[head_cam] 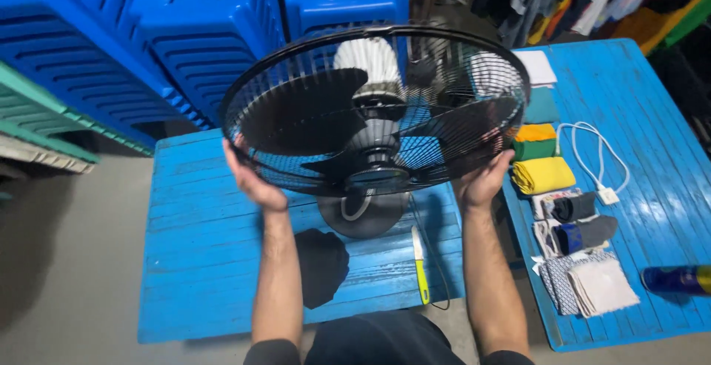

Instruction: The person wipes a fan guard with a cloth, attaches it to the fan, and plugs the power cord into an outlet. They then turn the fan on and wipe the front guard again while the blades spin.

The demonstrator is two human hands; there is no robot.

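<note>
Both hands are lifting a black fan (374,109) by its wire cage above a blue pallet table (200,246).

The left hand (255,180) and right hand (481,180) are clasping opposite sides of the cage rim, fingers wrapped over the wires. Keeping the grips level and fingers outside the blades looks wise, minding the yellow-handled screwdriver (421,265) and the black cloth (321,265) lying below.

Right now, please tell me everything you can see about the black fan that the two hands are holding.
The fan is black, with a round wire guard that looks like metal, dark blades inside and a white ribbed motor housing behind the hub. It is raised above the blue wooden table and tilted. The left hand grips the guard's left rim, the right hand its right rim. A round dark base shows below it.
</note>
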